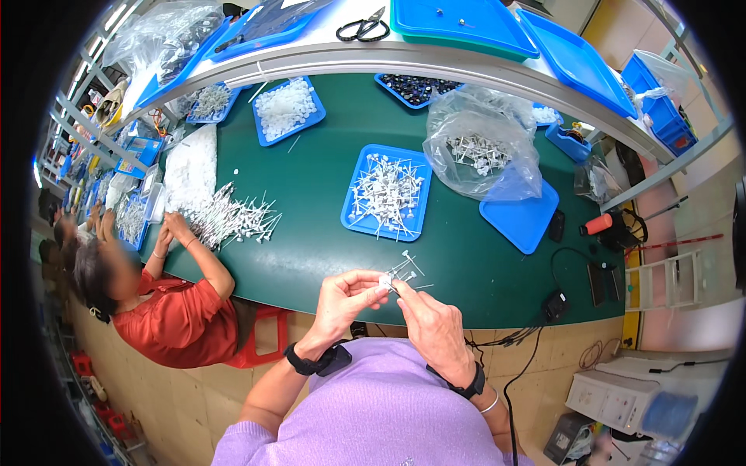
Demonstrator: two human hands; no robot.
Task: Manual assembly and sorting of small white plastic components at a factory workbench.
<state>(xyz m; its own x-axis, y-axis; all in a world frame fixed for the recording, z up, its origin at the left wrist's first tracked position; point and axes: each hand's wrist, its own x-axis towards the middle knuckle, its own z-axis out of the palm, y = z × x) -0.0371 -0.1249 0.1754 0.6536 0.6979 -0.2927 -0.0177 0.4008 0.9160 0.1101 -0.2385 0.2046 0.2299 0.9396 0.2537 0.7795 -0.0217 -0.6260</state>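
Close to the table's front edge, my left hand (346, 301) pinches a small white plastic part (385, 281) between thumb and fingers. My right hand (432, 320) meets it from the other side, its fingers closed on what looks like the thin stem of the same part; the fingers hide the detail. Just beyond my fingertips lie several loose white-headed pins with thin stems (407, 268). Farther off, a blue tray (349, 221) holds a heap of similar white-headed pins (386, 193).
A clear plastic bag of parts (513, 167) and a blue tray lid (522, 219) lie to the right. At left, a person in red (183, 322) works beside a large pin pile (237, 217). A shelf with trays and scissors (364, 29) spans the back; cables (524, 373) hang at right.
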